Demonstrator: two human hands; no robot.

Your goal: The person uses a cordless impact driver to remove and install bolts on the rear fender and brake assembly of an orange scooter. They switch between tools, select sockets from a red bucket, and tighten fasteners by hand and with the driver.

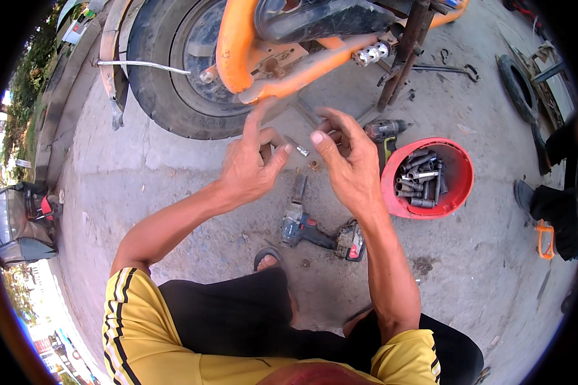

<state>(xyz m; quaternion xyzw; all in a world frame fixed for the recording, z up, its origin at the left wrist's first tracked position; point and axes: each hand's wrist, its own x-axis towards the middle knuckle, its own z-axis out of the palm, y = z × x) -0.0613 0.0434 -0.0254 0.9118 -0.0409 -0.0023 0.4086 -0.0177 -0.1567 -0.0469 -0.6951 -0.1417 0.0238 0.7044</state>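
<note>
In the middle of the view, below an orange motorcycle frame [308,69], my left hand [250,160] has its index finger raised and blurred. Its thumb and curled fingers close at one end of a small shiny bolt-like metal piece [301,151]; their exact contact is partly hidden. Facing it, my right hand [353,163] is bent with thumb and fingers apart, nothing visible between them. On the concrete beneath lies a blue-black cordless drill [300,230] with a long socket bit. A red helmet-shaped tub [466,172] by my right wrist holds several metal sockets [424,176].
Behind my right hand lies a second drill [385,131]. A dusty wheel [148,77] and a rusty metal stand [410,51] stand ahead. A long wrench-like tool [453,69] and a loose tire [517,86] are farther right, near another person's dark-clothed leg [557,215].
</note>
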